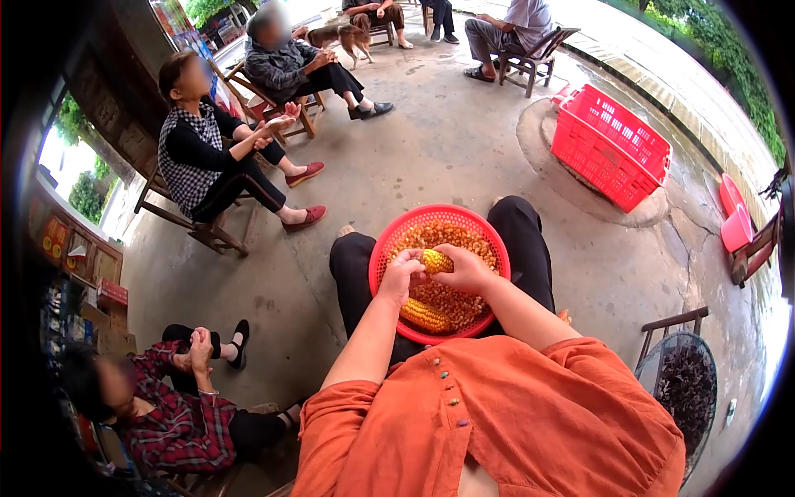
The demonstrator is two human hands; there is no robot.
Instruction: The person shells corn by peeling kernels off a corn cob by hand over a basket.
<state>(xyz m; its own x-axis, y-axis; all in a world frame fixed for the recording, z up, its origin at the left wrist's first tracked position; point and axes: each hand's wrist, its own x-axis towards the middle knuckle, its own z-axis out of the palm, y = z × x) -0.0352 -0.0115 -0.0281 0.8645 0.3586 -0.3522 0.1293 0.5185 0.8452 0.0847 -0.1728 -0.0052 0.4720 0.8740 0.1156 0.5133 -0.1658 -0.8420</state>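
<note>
A yellow corn cob [436, 262] is held between my two hands above a red plastic basket [502, 248] on my lap. My left hand [400, 275] closes on the cob's left end, and my right hand [465, 269] is wrapped round its right end. Loose corn kernels [451, 236] cover the inside of the basket. Another corn cob [425, 316] lies on the kernels at the basket's near left side, below my left hand. My fingers hide both ends of the held cob.
A red plastic crate [609, 145] stands on the concrete floor ahead to the right. Pink basins [735, 228] sit at the far right, and a round mesh tray [686, 385] with dark contents is at my right. Several people sit on chairs around; a dog [341, 35] stands behind.
</note>
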